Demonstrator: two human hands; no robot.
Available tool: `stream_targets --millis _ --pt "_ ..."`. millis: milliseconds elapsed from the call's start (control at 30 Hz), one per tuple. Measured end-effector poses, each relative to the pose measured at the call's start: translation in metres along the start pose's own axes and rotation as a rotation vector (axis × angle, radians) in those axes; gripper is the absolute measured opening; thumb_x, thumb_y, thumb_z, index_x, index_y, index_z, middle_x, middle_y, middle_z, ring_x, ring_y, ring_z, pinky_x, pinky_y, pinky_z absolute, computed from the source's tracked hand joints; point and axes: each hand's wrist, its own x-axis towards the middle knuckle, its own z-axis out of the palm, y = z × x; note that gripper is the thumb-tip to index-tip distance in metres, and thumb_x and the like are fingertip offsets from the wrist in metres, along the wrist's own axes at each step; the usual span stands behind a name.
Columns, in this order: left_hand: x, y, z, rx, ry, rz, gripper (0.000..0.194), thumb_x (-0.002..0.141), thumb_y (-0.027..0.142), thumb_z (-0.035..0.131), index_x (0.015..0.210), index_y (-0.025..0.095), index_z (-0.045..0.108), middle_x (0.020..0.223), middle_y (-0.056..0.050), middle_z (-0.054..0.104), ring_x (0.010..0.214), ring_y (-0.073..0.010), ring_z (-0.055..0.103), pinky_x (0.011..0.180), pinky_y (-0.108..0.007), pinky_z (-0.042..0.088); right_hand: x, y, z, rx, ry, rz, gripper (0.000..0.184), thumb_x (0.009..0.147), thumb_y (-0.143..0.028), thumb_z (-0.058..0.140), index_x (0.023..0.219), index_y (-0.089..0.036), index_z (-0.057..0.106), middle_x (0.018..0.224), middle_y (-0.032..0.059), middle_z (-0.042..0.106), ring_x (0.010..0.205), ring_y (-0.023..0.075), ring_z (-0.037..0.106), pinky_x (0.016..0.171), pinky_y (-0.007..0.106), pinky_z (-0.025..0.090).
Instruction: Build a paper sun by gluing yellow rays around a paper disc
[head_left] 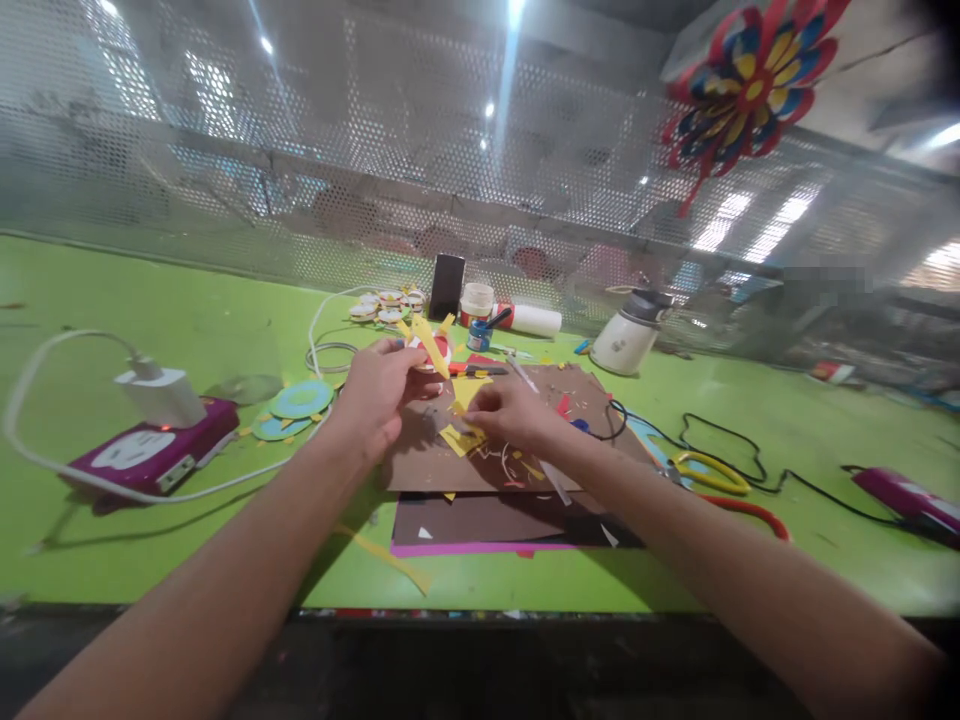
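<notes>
Left hand point(369, 393) clamped on a round red-and-white piece with yellow strips point(430, 348); right hand point(511, 411) at cut yellow paper pieces point(460, 441).
From my remote station I see the left fingers holding the round piece raised near the far left corner of a flat brown cardboard sheet point(424, 471). The right fingertips are drawn together over the paper pieces; I cannot tell whether they pinch one. A slim red-and-black tool point(478, 371) lies just beyond.

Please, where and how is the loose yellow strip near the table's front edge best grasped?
Probably pinch its wider near end, coming from the right: this yellow strip is long and narrow, and its far end lies near the left forearm.
</notes>
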Motion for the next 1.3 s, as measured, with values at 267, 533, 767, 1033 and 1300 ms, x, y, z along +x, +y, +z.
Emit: stream_targets --millis 267,533,767,1033,1300 --pt "-0.004 -0.013 0.008 0.052 -0.065 -0.086 0.014 0.066 0.005 0.063 0.071 0.014 0.054 0.061 -0.001 0.062 0.050 -0.0140 0.064 0.047 -0.023 0.051 -0.032 0.001 -0.027 0.568 0.032 -0.027 0.023 0.073 -0.036 0.067 0.071 -0.018 0.054 0.052 -0.0046 0.056 0.043 0.0071 0.048 0.044 0.021 0.034" --pt "-0.009 -0.026 0.016 0.136 -0.109 -0.075 0.018 0.065 0.008 0.066 0.079 0.014 0.058 0.071 -0.002 0.064 0.054 -0.0113 0.061 0.047 -0.021 0.052 -0.044 0.001 -0.016 0.725 -0.234 0.160 0.020 0.072 -0.031 0.069 0.072 -0.018 0.055 0.049 -0.0046 0.059 0.039 0.0055 0.051 0.039 0.017 0.029" --pt "-0.014 -0.023 0.018 0.151 -0.108 -0.135 0.013 0.068 0.008 0.066 0.076 0.014 0.058 0.075 -0.002 0.062 0.055 -0.0111 0.060 0.044 -0.022 0.054 -0.044 0.007 -0.014 0.759 -0.239 0.208 0.017 0.071 -0.026 0.071 0.069 -0.015 0.058 0.049 -0.0037 0.059 0.038 0.0047 0.049 0.038 0.016 0.029" --pt "-0.017 -0.017 0.016 0.098 -0.165 -0.150 0.013 0.071 0.006 0.065 0.079 0.013 0.058 0.076 -0.002 0.063 0.054 -0.0129 0.063 0.041 -0.022 0.055 -0.045 0.006 -0.015 0.800 -0.294 0.296 0.017 0.074 -0.024 0.068 0.068 -0.016 0.055 0.046 -0.0031 0.059 0.037 0.0060 0.050 0.034 0.013 0.026" --pt "-0.020 -0.017 0.021 0.037 -0.152 -0.218 0.012 0.073 0.000 0.059 0.071 0.011 0.056 0.069 0.000 0.057 0.052 -0.0088 0.060 0.048 -0.022 0.058 -0.044 0.006 -0.013 0.837 -0.271 0.363 0.016 0.073 -0.020 0.070 0.067 -0.018 0.056 0.046 -0.0048 0.057 0.040 0.0071 0.053 0.037 0.014 0.030"
